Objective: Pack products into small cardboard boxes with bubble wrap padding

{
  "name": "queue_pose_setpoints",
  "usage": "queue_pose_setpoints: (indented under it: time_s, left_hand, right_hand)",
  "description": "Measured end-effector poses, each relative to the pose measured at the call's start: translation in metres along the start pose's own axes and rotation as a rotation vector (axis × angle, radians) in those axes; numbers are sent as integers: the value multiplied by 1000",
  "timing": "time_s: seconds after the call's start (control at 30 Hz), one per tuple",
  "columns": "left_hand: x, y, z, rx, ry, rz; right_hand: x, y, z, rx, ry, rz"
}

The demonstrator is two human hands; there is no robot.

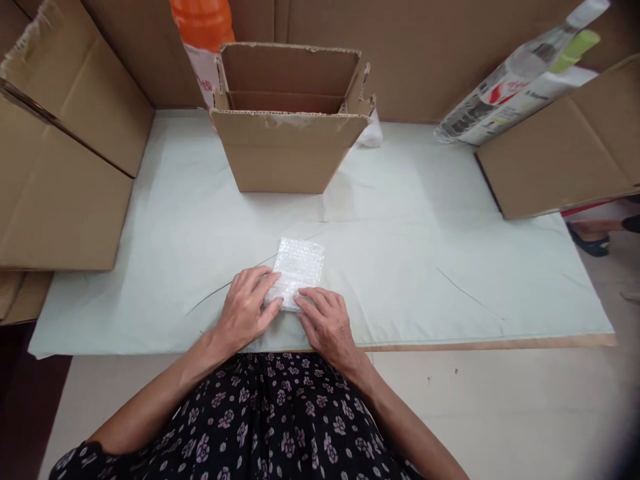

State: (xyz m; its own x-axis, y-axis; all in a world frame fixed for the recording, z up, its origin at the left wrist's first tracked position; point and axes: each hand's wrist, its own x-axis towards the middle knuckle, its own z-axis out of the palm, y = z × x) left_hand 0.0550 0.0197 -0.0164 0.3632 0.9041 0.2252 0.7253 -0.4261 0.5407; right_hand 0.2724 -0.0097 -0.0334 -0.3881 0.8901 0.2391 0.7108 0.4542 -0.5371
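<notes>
A small flat square of clear bubble wrap (pixel 300 262) lies on the cloth-covered table close to its front edge. My left hand (pixel 246 303) holds its left side, with the fingertips on top and the thumb at the lower left corner. At the lower right corner, my right hand (pixel 326 320) grips it with bent fingers, the fingertips resting on the film. Whether anything is wrapped inside the bubble wrap I cannot tell.
An open cardboard box (pixel 285 153) stands behind the bubble wrap. Larger cartons (pixel 65 193) are stacked at the left, and another carton (pixel 560 147) sits at the right. Bottles stand at the back: an orange one (pixel 203 23) and a clear one (pixel 505 83). A person's foot (pixel 590 239) shows at far right.
</notes>
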Motion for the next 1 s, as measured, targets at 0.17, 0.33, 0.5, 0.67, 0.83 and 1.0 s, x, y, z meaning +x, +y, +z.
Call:
queue_pose_setpoints:
  time_s: [0.17, 0.33, 0.5, 0.67, 0.83, 1.0]
  left_hand:
    - [-7, 1, -10, -168, -99, 53]
    - [22, -6, 8, -44, -68, -88]
    - [31, -8, 12, -137, 1, -255]
    - [9, 2, 6, -722, -5, -615]
    - [15, 11, 9, -998, -88, -683]
    - [28, 14, 10, -893, -163, -494]
  right_hand:
    - [5, 3, -3, 235, -19, 116]
    - [10, 0, -15, -27, 131, 74]
    - [17, 5, -5, -113, -4, -23]
    - [25, 14, 2, 134, 119, 137]
    - [28, 14, -15, 440, -36, 195]
    - [42, 21, -38, 656, -204, 222]
